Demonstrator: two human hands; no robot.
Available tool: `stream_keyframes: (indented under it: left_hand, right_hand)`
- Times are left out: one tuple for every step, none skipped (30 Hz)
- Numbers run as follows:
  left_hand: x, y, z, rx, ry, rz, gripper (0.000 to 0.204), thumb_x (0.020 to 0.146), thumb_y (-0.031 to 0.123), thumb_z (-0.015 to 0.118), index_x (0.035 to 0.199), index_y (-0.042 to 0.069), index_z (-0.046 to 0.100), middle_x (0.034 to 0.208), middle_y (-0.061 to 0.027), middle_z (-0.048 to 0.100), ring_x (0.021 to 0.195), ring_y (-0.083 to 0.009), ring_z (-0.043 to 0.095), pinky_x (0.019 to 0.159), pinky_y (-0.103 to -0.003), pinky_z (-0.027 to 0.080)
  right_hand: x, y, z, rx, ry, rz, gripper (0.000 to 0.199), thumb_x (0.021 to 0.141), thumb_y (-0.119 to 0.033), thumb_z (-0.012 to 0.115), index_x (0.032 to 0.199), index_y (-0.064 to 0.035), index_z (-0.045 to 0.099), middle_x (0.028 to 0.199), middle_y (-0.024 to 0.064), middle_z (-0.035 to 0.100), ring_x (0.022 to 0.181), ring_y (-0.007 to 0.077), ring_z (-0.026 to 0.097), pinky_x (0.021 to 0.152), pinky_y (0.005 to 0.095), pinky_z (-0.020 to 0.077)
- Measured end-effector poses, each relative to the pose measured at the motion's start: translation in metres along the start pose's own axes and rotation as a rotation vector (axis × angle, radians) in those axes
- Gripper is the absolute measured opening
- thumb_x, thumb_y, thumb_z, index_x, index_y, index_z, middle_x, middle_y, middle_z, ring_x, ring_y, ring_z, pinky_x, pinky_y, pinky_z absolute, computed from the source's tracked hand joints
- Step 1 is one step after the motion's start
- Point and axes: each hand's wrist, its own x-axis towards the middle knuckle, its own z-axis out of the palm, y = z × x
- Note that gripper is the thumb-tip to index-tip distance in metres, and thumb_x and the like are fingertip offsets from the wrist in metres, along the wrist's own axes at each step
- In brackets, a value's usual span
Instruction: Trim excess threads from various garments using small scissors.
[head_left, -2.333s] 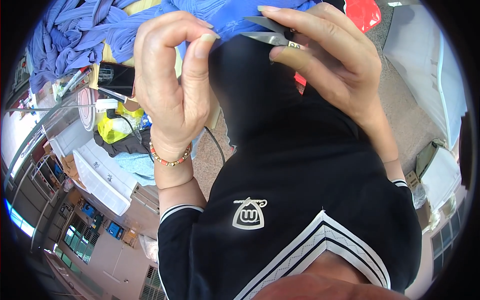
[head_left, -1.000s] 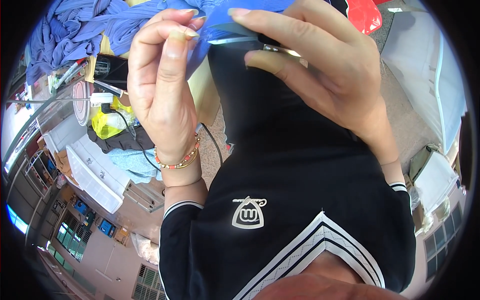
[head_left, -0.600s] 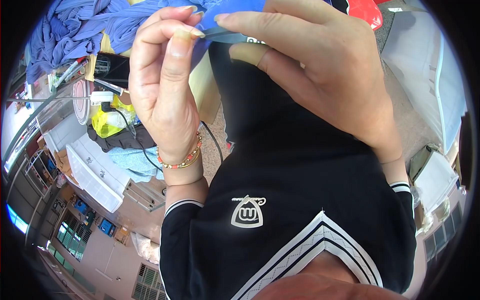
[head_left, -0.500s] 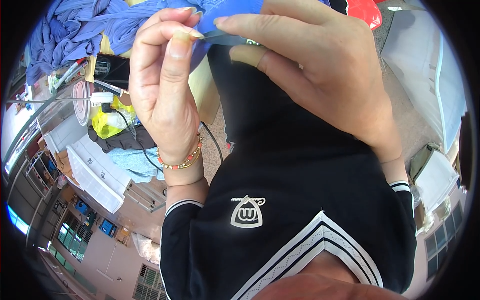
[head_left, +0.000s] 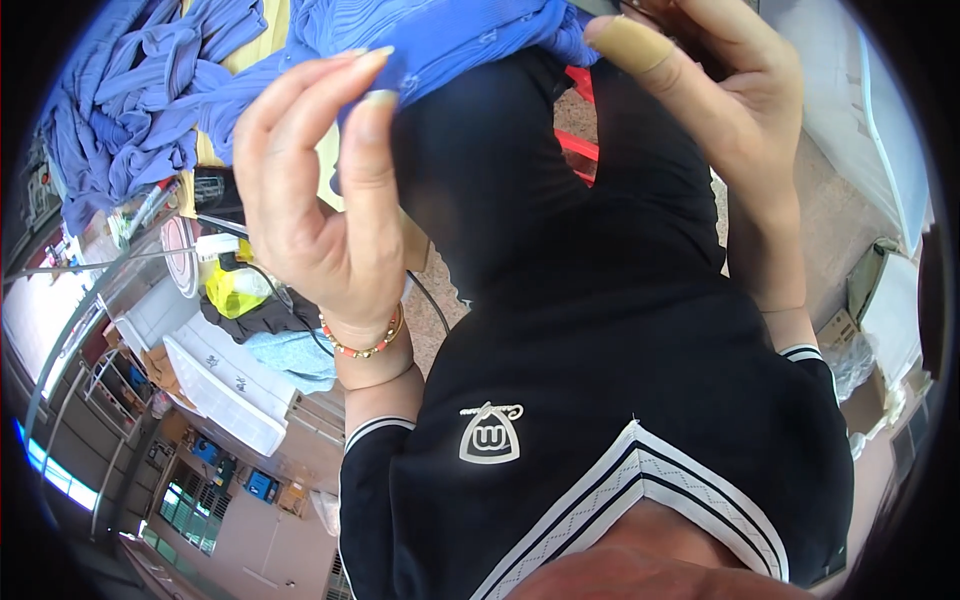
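My left hand (head_left: 320,190) pinches an edge of blue ribbed knit fabric (head_left: 460,50) between thumb and fingertips. The fabric stretches to the right from that pinch, over my dark-trousered lap at the top of the view. To the right of the cloth and apart from it, my right hand (head_left: 735,105) is raised with its fingers curled. A tan covering (head_left: 632,46) wraps its thumb tip. Something dark shows by the curled fingers; the picture's upper edge cuts it off, so its kind is hidden.
More blue knit cloth (head_left: 130,100) lies heaped on a yellowish wooden surface (head_left: 262,40) at the far left. Below it are a white plug (head_left: 218,247) with cables, a yellow bag (head_left: 235,292) and a white bin (head_left: 225,395). A translucent panel (head_left: 850,130) stands at the right.
My hands have moved apart, the right one going right and up away from the left. More blue fabric now shows, and my lap and something red on the floor have come into view.
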Motion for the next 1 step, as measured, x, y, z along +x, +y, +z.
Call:
stream_keyframes:
  left_hand:
    - [-0.0017,0.0030,-0.0046,0.092,-0.051,0.013,0.016,0.089,0.005,0.069,0.104,0.003,0.074,0.106,-0.0107,0.068,0.103,-0.0224,0.062,0.092,-0.030,0.045]
  right_hand:
    - [0.0026,0.0273,0.0053,0.054,-0.013,-0.162,0.035,0.083,-0.004,0.077,0.117,0.0006,0.068,0.088,0.0012,0.062,0.073,0.0044,0.052,0.063,0.0191,0.0385]
